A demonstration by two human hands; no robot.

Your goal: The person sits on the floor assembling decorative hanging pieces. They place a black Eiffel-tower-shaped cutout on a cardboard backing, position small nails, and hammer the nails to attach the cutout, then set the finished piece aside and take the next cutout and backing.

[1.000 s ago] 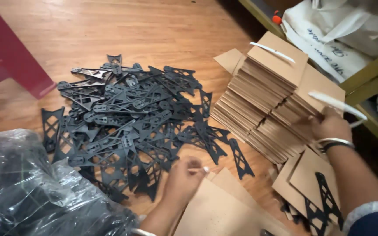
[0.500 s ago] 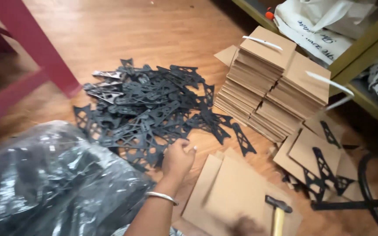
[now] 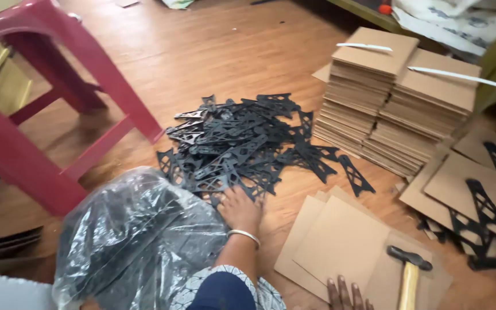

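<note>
The left hand rests palm-down at the near edge of the pile of black lattice parts, which lies on the wooden floor. Its fingers are spread and lie flat on the nearest pieces; whether any piece is gripped cannot be determined. A silver bangle sits at the wrist. Of the right hand, only the fingertips show at the lower frame edge, extended and resting on the loose cardboard sheets; they hold nothing. A hammer with a black head and wooden handle lies on these sheets, just beside the right hand. A clear plastic bag of dark parts sits just left of the left forearm. Two stacks of cardboard sheets stand beyond the pile. A red plastic stool stands at the left.
</note>
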